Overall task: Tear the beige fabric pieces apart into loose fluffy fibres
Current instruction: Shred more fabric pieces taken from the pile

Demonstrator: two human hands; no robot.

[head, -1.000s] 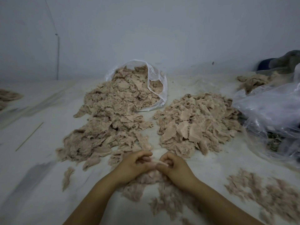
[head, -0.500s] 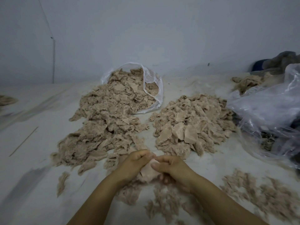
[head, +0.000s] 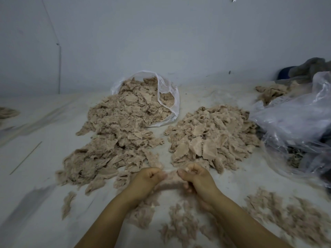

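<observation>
Left hand (head: pixel 149 178) and right hand (head: pixel 196 177) each pinch an end of one beige fabric piece (head: pixel 170 180), stretched between them, long axis running left to right, low above the white surface (head: pixel 44 176). Loose fibres (head: pixel 179 224) lie under the wrists. Beyond sit two scrap heaps, the left one (head: pixel 114 140) spilling from a clear bag (head: pixel 172 97), against a pale wall (head: pixel 161 33).

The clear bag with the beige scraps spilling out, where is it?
In the head view, the clear bag lies on its side at the back of the surface, near the wall, left of centre, at the far end of the left scrap pile.
</observation>
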